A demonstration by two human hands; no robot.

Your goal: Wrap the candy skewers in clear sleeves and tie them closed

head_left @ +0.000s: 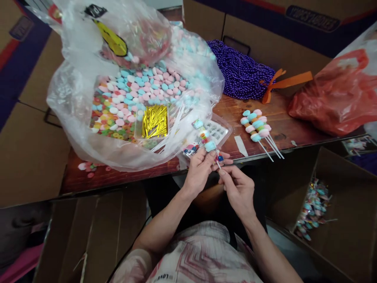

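Note:
A candy skewer (210, 146) with pastel marshmallows and coloured rings is in front of me, in what looks like a clear printed wrapper. My left hand (199, 169) is closed around it just under the lowest blue marshmallow. Thumb and finger of my right hand (238, 188) pinch the lower end of its white stick. Beyond my fingers sits a clear plastic tray (225, 126) with printed wrappers. Gold twist ties (155, 121) fill a small box to the left, beside loose white sticks (171, 131).
A large plastic bag (73, 133) holds loose marshmallows (141, 86) and candy rings. Several finished skewers (255, 125) lie at the table's right, near purple bead strings (241, 72) and a red bag (332, 98). A cardboard box (344, 220) at lower right contains wrapped skewers.

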